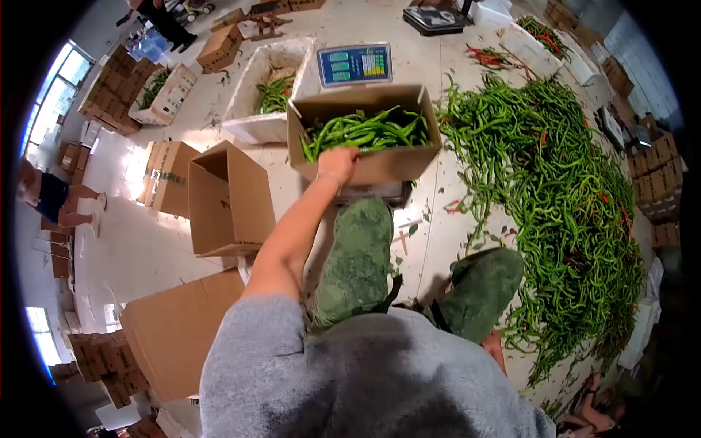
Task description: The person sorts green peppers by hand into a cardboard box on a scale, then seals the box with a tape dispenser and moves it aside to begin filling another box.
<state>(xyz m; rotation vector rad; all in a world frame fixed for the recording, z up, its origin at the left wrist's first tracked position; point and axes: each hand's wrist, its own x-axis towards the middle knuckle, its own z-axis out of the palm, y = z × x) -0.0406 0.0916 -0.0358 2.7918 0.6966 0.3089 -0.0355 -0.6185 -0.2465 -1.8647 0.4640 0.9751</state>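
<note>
My left hand is closed over the near rim of an open cardboard box, with its fingers curled inside the edge. Long green chili peppers fill part of this box. It rests on a weighing scale, whose blue display panel stands behind it. Of my right arm, only a bit of skin shows beside my right knee; the fingers are hidden. A wide heap of green chilies, with some red ones mixed in, covers the floor at right.
An empty cardboard box stands left of my arm. Behind it are a closed carton and a white foam crate holding some chilies. A cardboard sheet lies at lower left. Other people are at the edges.
</note>
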